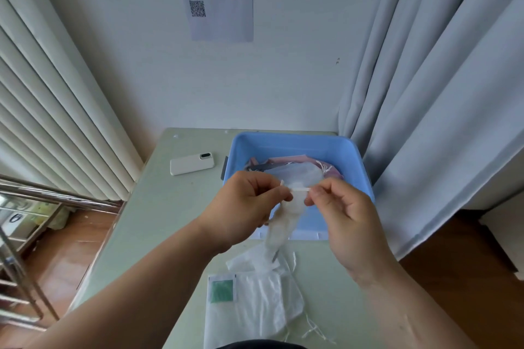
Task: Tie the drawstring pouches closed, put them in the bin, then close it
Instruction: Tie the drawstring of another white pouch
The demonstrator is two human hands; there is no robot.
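A sheer white drawstring pouch [283,224] hangs from its gathered top in front of the blue bin [295,147]. My left hand [243,207] pinches the white drawstring on one side and my right hand [343,212] pinches it on the other, the cord stretched short between them. Inside the bin lie a white pouch [295,173] and pink ones [331,171]. More white pouches [255,303] lie flat on the table near me, loose strings trailing at their right. No lid for the bin is in view.
A white phone [192,163] lies on the pale green table [170,207] left of the bin. A small packet with a green square [222,287] rests on the flat pouches. Curtains hang at the right; a metal rack stands at the left.
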